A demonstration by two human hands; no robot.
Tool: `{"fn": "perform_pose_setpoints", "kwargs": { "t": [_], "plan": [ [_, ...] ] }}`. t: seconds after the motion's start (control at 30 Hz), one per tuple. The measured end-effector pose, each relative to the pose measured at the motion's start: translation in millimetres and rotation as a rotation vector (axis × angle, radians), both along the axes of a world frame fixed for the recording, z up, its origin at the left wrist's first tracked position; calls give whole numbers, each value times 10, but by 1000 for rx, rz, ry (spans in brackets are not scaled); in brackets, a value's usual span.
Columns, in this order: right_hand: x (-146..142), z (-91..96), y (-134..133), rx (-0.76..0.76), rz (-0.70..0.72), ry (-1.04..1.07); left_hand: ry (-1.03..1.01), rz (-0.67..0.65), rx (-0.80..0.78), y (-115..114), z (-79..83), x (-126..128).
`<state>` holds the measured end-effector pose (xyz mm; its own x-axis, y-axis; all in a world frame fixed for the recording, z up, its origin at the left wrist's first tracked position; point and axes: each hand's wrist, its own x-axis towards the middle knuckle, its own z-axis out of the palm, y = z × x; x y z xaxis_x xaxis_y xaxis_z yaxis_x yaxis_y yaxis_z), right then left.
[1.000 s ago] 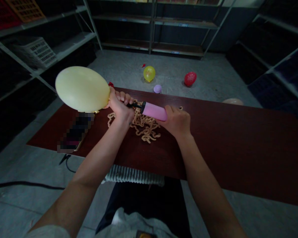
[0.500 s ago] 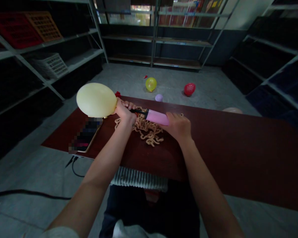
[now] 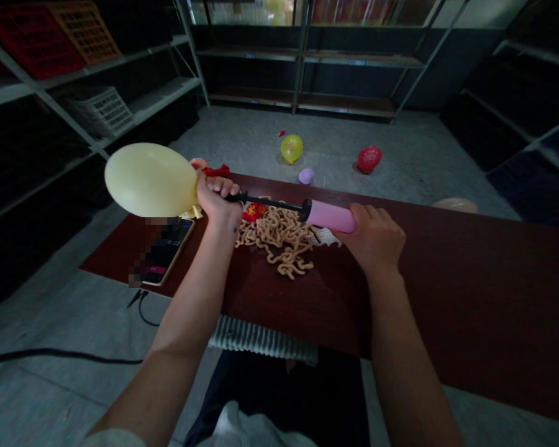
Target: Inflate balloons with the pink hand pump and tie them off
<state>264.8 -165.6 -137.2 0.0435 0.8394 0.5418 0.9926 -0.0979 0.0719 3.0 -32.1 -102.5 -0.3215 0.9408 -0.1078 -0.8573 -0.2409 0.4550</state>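
Note:
My left hand [image 3: 217, 198] is closed around the neck of a pale yellow inflated balloon [image 3: 149, 180] and the black nozzle end of a hand pump. My right hand [image 3: 375, 239] grips the pink pump handle [image 3: 330, 216], pulled out so the thin black rod [image 3: 270, 202] shows. Under the pump, a heap of uninflated tan balloons [image 3: 282, 239] lies on the dark red table [image 3: 447, 279]. A few red uninflated balloons [image 3: 255, 211] lie by my left hand.
A phone [image 3: 165, 251] lies on the table's left end. On the floor beyond are a yellow balloon [image 3: 291, 148], a red balloon [image 3: 369, 159] and a small purple balloon [image 3: 306, 176]. Metal shelving with crates lines the walls. Cables run across the floor at left.
My right hand has pulled the pink handle out to the right, exposing the black rod. The yellow balloon stays held in my left hand.

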Motion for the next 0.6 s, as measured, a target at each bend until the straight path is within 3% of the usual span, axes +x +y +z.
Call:
{"fn": "perform_pose_setpoints", "kwargs": {
  "t": [0.33, 0.6],
  "plan": [
    [-378, 44, 51, -74, 7, 17, -22, 3, -84, -236, 140, 305],
    [-598, -58, 43, -70, 49, -1, -36, -121, -90, -292, -86, 571]
  ]
}}
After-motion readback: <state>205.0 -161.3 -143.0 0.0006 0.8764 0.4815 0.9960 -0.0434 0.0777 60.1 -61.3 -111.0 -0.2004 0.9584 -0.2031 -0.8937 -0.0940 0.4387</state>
